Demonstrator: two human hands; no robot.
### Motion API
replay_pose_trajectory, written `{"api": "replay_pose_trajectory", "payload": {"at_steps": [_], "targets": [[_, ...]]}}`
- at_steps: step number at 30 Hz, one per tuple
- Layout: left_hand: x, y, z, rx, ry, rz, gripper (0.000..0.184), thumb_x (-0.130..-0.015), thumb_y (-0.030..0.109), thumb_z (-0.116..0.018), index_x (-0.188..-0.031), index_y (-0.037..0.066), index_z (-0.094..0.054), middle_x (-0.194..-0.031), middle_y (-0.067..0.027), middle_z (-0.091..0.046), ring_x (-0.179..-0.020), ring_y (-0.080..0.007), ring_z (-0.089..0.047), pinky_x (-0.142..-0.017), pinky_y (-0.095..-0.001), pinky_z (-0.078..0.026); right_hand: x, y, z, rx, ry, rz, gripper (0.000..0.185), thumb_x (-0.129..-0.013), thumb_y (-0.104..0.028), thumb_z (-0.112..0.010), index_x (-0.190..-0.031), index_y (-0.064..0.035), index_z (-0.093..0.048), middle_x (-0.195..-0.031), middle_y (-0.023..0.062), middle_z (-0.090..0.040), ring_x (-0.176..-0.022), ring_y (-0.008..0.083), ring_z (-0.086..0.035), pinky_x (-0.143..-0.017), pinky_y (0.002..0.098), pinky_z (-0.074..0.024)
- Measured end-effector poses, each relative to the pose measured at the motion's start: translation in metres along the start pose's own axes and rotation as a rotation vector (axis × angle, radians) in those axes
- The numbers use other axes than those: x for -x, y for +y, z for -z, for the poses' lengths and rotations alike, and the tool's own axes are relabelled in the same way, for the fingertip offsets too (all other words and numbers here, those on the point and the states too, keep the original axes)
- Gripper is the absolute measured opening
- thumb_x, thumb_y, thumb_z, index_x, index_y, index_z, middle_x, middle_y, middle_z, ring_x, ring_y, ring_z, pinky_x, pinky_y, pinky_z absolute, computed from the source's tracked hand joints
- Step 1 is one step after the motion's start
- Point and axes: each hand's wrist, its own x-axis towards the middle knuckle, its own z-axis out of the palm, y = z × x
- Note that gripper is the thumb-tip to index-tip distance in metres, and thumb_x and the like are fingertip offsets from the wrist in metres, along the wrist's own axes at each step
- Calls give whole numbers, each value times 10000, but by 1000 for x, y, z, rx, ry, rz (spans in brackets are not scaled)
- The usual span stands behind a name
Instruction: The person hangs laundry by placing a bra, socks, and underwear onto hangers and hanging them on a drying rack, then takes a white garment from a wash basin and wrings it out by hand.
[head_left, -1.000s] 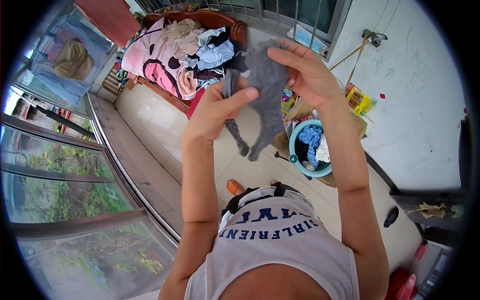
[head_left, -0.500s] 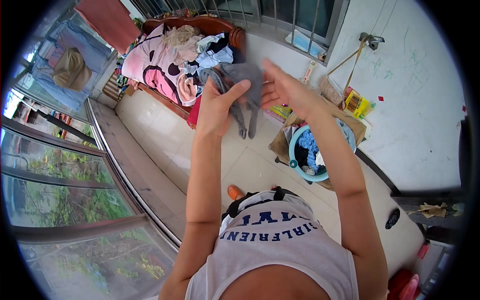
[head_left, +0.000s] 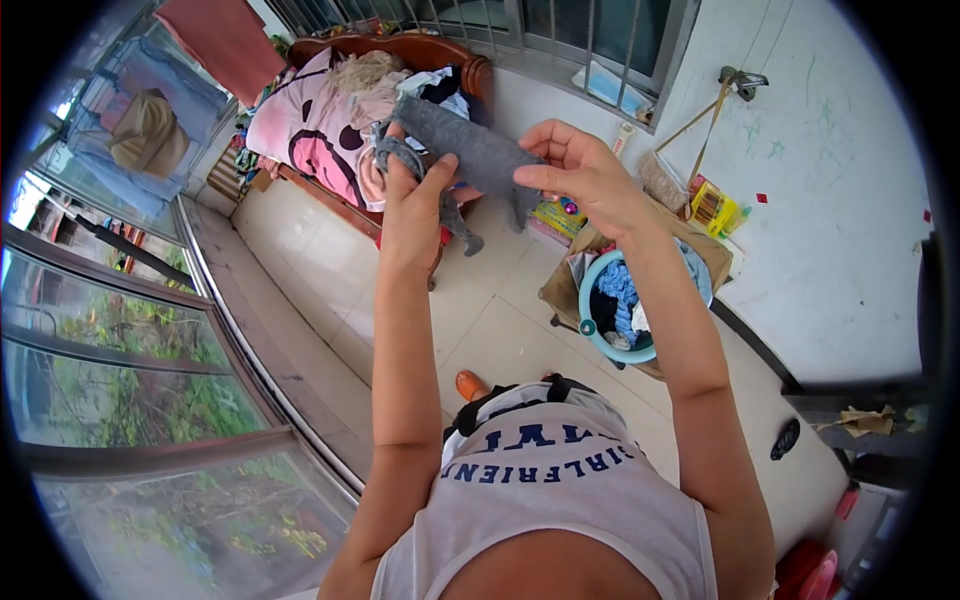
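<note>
A soft grey garment point(head_left: 460, 140), with narrow dangling ends that look like legs, is stretched between my hands above the tiled floor. My left hand point(head_left: 412, 190) is closed around its bunched left part, thumb on top. At the other side, my right hand point(head_left: 575, 175) pinches the edge between thumb and fingers. One end hangs below my left hand, and another hangs near the right. Below my right forearm is a light-blue tub point(head_left: 588, 284) holding blue, black and white clothes.
Ahead stands a wooden bed or bench point(head_left: 478, 78) heaped with clothes and a pink patterned blanket point(head_left: 275, 125). The tub rests on a brown-covered stand point(head_left: 560, 290). A beige bag point(head_left: 662, 180) hangs on the right wall. Windows point(head_left: 150, 400) run along my left.
My right hand has come from open fingers beside the garment to pinching its edge. The garment has gone from hanging bunched to spread sideways between both hands.
</note>
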Motion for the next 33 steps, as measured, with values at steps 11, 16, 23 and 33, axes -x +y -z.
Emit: {"api": "replay_pose_trajectory", "payload": {"at_steps": [11,16,23,33], "targets": [[3,-16,12,-105,100,20,623,-793,99,-636,-1302,79,-278,-863,-14,-549,-667,-81,-511,-518,-216,-427,-4,7,-15,0,84,-15,158,-882,-239,-532,-853,-84,-528,-704,-25,-549,-615,36,-509,-530,184,-408],[18,-22,-6,39,30,291,429,-750,150,-698,-1089,69,-448,-805,24,-525,-698,-76,-507,-535,-216,-417,-8,14,-31,448,375,356,203,-867,-232,-552,-865,-41,-486,-579,57,-543,-482,129,-528,-432,268,-375],[22,-27,3,-152,-167,359,277,-735,183,-718,-937,58,-577,-744,34,-532,-628,-65,-484,-533,-207,-367,-17,6,-18,638,571,559,172,-849,-220,-572,-842,-56,-523,-506,86,-512,-409,158,-445,-416,283,-331],[24,-33,-9,-187,-29,245,283,-879,291,-541,-973,26,-572,-829,20,-575,-721,-62,-512,-644,-209,-424,-28,7,-13,557,620,413,251,-872,-291,-530,-860,-41,-508,-520,80,-512,-464,157,-466,-467,304,-360]]}}
